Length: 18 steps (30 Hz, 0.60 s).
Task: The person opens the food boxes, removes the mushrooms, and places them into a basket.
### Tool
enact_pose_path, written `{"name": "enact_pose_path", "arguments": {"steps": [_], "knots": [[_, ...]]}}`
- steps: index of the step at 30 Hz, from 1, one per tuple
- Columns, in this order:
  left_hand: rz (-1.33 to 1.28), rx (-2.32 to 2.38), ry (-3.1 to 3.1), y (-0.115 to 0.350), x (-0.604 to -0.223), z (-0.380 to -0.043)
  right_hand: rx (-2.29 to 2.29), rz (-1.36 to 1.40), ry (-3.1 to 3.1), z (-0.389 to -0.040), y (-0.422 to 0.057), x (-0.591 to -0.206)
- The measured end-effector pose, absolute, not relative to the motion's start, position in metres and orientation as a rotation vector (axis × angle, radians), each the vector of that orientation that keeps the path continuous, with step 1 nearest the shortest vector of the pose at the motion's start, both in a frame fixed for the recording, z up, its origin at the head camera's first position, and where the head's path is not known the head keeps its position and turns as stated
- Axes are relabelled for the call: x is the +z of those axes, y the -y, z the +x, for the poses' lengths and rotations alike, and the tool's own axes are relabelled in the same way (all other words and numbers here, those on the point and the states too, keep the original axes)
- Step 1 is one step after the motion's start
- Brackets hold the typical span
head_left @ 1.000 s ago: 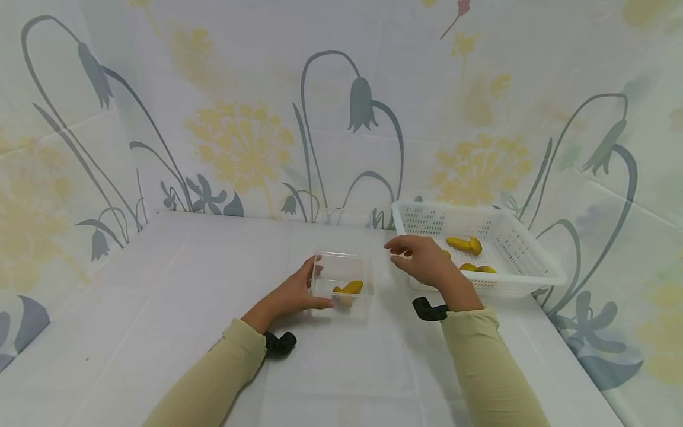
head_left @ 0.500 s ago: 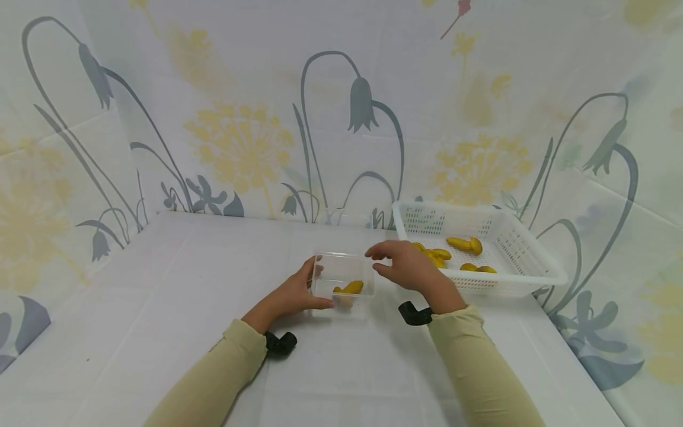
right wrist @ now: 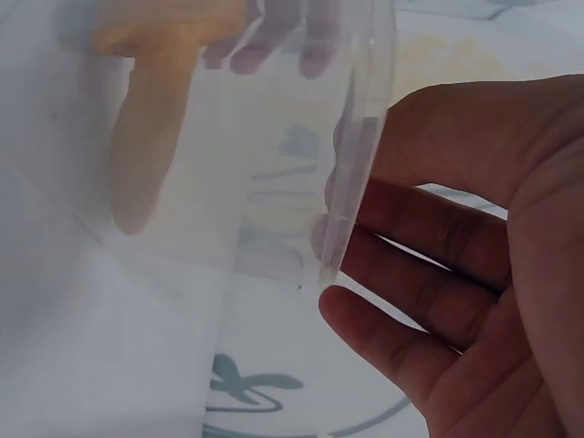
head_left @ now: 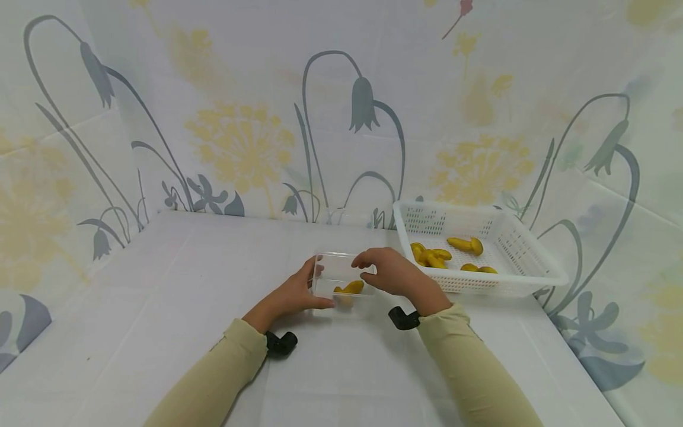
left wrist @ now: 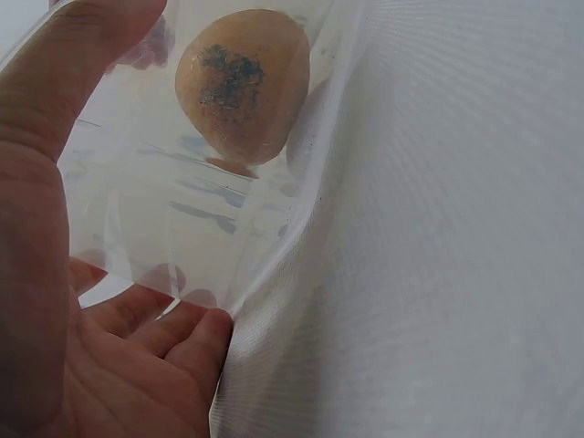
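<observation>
My left hand (head_left: 292, 295) grips a clear plastic box (head_left: 326, 271) from its left side, thumb at the front wall and fingers round the far side. One yellow-brown mushroom (head_left: 351, 287) lies inside. Through the clear wall in the left wrist view, the mushroom's rounded end (left wrist: 243, 87) shows dark specks. The right wrist view shows the mushroom's stem and cap (right wrist: 151, 137). My right hand (head_left: 392, 273) is at the box's right side, its fingers loosely bent, nothing held. Its fingertips (right wrist: 342, 306) are close to the box wall; whether they touch it, I cannot tell.
A white perforated plastic basket (head_left: 525, 274) stands on the right, with several yellow mushrooms (head_left: 432, 256) in it. Both stand on a white-covered table (head_left: 213, 284), with a flower-printed cloth (head_left: 240, 59) hanging behind.
My right hand has moved left, from beside the basket to the right edge of the box, uncovering mushrooms in the basket's left part. The left hand and box have stayed put.
</observation>
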<state>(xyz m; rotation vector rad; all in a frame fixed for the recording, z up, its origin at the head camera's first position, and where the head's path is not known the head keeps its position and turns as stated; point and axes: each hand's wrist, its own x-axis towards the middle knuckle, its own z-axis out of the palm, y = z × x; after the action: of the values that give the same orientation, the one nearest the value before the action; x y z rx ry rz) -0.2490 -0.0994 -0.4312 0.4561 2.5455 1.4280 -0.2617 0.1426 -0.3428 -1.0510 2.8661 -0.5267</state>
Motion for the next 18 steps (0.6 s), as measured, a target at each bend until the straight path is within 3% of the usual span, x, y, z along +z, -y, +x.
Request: {"name": "enact_pose_path", "arguments": {"steps": [18], "knots": [[0.460,1.440,-2.536,0.100,-0.430,-0.249,-0.407,-1.099,-2.850,-0.256,-0.131,-0.338]]}}
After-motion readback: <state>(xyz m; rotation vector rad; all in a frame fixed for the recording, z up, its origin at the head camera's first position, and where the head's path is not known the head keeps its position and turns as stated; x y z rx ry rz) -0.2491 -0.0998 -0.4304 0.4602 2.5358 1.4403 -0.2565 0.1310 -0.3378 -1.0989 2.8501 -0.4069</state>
